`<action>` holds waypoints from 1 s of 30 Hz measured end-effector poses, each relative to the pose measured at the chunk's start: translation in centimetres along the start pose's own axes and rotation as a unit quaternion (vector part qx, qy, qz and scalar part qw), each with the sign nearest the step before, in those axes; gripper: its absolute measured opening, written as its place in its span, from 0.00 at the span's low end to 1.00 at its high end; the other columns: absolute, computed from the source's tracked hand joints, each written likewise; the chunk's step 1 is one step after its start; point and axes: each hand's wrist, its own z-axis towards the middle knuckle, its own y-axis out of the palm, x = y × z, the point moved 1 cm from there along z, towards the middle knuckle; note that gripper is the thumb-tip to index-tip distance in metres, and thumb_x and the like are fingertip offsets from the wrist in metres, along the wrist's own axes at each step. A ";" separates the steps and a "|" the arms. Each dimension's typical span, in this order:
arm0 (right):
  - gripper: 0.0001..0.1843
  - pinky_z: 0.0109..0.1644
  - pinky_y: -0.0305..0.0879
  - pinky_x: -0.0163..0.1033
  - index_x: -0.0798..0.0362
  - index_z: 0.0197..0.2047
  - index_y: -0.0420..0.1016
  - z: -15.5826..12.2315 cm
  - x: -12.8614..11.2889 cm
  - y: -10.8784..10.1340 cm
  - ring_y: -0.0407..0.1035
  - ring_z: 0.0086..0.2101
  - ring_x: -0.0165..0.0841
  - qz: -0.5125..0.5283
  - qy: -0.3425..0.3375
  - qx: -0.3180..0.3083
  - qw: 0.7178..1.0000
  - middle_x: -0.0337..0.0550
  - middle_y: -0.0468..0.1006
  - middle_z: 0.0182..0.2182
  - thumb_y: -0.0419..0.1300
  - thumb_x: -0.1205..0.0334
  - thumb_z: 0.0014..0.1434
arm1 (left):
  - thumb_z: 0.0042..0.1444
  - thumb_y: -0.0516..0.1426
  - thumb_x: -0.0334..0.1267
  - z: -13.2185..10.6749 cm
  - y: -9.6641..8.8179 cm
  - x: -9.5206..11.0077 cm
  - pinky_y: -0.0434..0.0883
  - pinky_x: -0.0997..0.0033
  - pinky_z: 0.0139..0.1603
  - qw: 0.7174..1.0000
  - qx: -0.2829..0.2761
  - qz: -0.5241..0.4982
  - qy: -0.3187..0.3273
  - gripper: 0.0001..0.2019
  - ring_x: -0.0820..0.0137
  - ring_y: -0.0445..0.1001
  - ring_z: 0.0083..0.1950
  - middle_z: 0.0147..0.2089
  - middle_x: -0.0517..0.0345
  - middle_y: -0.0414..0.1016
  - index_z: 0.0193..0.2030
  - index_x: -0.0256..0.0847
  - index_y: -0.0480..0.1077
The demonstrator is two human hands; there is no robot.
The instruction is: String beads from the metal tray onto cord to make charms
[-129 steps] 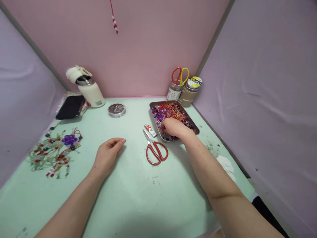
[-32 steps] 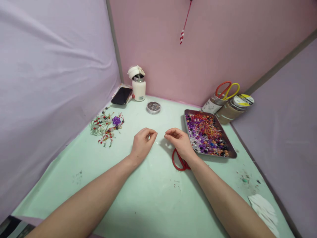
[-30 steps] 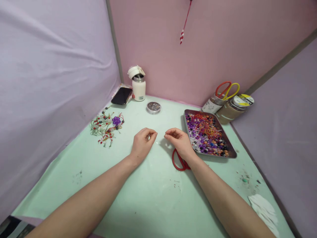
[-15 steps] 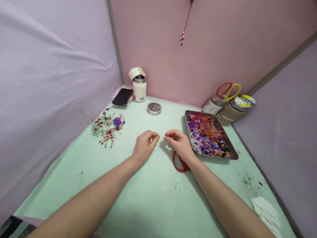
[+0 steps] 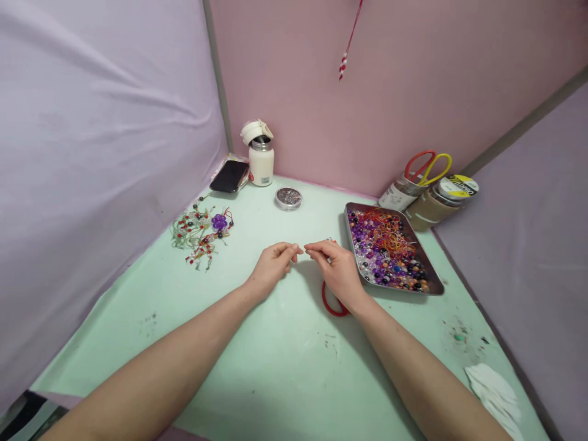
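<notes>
Above the middle of the pale green table (image 5: 275, 343), my left hand (image 5: 274, 267) pinches thumb and forefinger together. Whatever lies between those fingertips is too small to make out. Facing it with a narrow gap, my right hand (image 5: 334, 267) is also closed in a pinch, its contents equally unclear. Under the right hand lie red-handled scissors (image 5: 327, 306), partly covered by the hand and wrist. A metal tray (image 5: 434, 286) of purple, black, orange and clear beads (image 5: 376, 257) with tangled red and orange cords (image 5: 392, 236) stands just right of that hand.
Beaded strings (image 5: 195, 229) with a purple bead flower (image 5: 219, 222) lie left. Behind are a phone (image 5: 229, 176), an uncapped white bottle (image 5: 261, 165) and a small round clear case (image 5: 288, 198). Jars (image 5: 432, 205) hold scissors at back right. A white cloth (image 5: 493, 392) lies front right.
My fingertips have come closer together. The left hand has shifted slightly right and its fingers have curled differently; the right hand's fingers have straightened into a flatter pinch. The camera view has shifted slightly.
</notes>
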 end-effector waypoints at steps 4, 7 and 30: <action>0.08 0.43 0.65 0.41 0.50 0.37 0.78 0.1 -0.4 -0.5 0.71 0.36 0.35 -0.030 -0.028 0.002 0.999 0.44 0.79 0.35 0.57 0.62 0.61 | 0.52 0.56 0.59 0.1 0.1 0.0 0.46 0.75 0.20 0.989 -0.033 -0.139 -0.033 0.25 0.81 0.47 0.21 0.30 0.55 0.69 0.36 0.34 0.73; 0.08 0.43 0.64 0.41 0.51 0.36 0.78 0.1 -0.5 -0.7 0.71 0.36 0.34 -0.040 -0.042 0.004 0.998 0.44 0.78 0.34 0.57 0.62 0.61 | 0.52 0.55 0.61 0.1 0.1 0.1 0.47 0.76 0.20 0.986 -0.042 -0.156 -0.041 0.27 0.81 0.49 0.22 0.32 0.51 0.71 0.36 0.33 0.74; 0.08 0.43 0.61 0.35 0.54 0.33 0.78 2.2 -1.4 -7.4 0.71 0.36 0.30 -0.181 -0.004 0.005 0.983 0.42 0.79 0.34 0.57 0.67 0.59 | 0.39 0.66 0.49 0.4 -0.5 0.2 0.57 0.75 0.27 0.996 0.048 0.069 -0.031 0.17 0.77 0.59 0.25 0.26 0.61 0.70 0.30 0.37 0.75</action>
